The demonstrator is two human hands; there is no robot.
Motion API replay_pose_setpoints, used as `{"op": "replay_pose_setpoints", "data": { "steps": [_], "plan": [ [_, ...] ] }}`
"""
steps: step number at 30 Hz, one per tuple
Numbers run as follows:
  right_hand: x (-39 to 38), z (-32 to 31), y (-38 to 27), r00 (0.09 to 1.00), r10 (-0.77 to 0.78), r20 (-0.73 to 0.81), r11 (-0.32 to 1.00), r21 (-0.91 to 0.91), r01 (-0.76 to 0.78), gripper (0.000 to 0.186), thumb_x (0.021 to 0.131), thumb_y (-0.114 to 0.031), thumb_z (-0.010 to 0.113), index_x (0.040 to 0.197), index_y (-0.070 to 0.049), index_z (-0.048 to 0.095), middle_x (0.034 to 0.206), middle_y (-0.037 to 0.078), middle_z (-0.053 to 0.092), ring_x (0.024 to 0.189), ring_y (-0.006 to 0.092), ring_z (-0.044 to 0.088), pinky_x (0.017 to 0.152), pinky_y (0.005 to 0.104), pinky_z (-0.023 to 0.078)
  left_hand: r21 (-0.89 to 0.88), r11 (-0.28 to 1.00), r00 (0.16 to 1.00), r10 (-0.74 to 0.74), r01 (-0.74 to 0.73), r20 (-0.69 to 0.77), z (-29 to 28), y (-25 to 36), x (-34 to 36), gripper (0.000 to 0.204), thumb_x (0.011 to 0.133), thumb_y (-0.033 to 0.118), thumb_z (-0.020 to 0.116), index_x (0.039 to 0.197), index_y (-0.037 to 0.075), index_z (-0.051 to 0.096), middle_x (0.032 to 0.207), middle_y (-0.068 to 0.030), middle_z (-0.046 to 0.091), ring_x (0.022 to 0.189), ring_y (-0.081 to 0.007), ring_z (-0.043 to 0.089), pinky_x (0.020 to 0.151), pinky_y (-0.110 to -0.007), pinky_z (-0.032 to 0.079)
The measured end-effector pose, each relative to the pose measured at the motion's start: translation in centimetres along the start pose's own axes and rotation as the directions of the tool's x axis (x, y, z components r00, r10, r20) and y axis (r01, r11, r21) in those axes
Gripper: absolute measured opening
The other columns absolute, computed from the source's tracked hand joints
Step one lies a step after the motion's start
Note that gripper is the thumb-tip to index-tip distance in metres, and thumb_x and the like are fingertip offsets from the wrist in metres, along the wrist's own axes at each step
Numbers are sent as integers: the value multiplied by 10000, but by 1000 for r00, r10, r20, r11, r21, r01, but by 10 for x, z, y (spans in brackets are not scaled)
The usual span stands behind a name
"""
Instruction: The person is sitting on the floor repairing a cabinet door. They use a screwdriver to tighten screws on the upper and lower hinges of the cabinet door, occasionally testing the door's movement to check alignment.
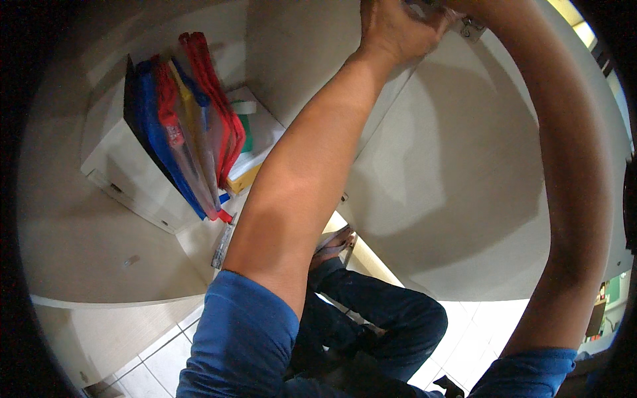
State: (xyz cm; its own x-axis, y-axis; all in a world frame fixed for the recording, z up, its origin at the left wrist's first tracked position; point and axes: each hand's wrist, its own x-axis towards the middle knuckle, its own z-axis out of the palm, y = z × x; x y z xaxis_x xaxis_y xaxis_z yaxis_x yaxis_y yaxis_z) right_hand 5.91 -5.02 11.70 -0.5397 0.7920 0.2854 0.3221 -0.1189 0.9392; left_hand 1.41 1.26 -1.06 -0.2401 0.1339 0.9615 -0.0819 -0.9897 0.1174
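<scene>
At the top edge of the view, my left hand (398, 30) and my right hand (464, 10) are close together beside a metal hinge (472, 28) on a pale cabinet panel (451, 172). My left fingers curl around something small and shiny that I cannot make out. My right hand is partly out of frame, and its fingers are hidden. My left forearm crosses the middle of the view, over the panels; my right forearm runs up the right side.
At the left, several red, blue and yellow zip folders (179, 132) lean by a white box (119, 179) and papers (262, 136). My legs (385, 325) and sandalled foot (335, 242) are below, near white floor tiles (162, 355). More shelving (604, 305) shows at far right.
</scene>
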Motion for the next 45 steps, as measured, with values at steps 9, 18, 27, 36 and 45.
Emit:
{"op": "replay_pose_setpoints", "data": {
  "steps": [9,18,27,36,45],
  "plan": [
    [1,-16,6,935,-332,123,943,24,332,229,811,-118,674,987,29,688,989,200,686,870,324,695,755,384,560,63,998,1000,-8,9,-15,-9,-3,-4,1122,770,149,809,1510,-43,-11,1156,-274,606,1048,-385,631,922,-436,501],
    [-4,-15,7,972,-162,170,975,181,131,233,798,-74,676,1012,18,688,1075,220,664,939,334,689,776,406,576,-72,997,999,-23,20,-31,0,3,0,1134,761,131,819,1506,-63,-13,1174,-275,607,1095,-361,630,954,-427,497],
    [-17,-28,10,983,-184,23,910,381,162,211,802,-77,686,978,38,690,1050,218,664,958,348,681,787,405,586,-63,996,993,-75,70,-93,2,3,-3,1129,761,111,805,1511,-65,-20,1114,-229,622,1038,-324,639,956,-404,486],
    [-4,-30,2,953,15,302,858,485,-167,292,772,-128,717,1029,8,696,985,189,664,988,344,663,812,409,571,-41,990,980,-139,134,-145,5,7,-7,1122,744,151,821,1509,-85,34,1060,-199,641,998,-303,645,911,-392,500],
    [-12,1,14,947,-302,-111,944,104,313,350,718,-154,746,1058,-79,718,1013,100,690,997,282,653,862,385,542,16,998,989,-66,68,-133,3,6,-6,1092,757,150,816,1515,-48,54,1074,-223,632,995,-325,648,906,-415,503]
  ]
}}
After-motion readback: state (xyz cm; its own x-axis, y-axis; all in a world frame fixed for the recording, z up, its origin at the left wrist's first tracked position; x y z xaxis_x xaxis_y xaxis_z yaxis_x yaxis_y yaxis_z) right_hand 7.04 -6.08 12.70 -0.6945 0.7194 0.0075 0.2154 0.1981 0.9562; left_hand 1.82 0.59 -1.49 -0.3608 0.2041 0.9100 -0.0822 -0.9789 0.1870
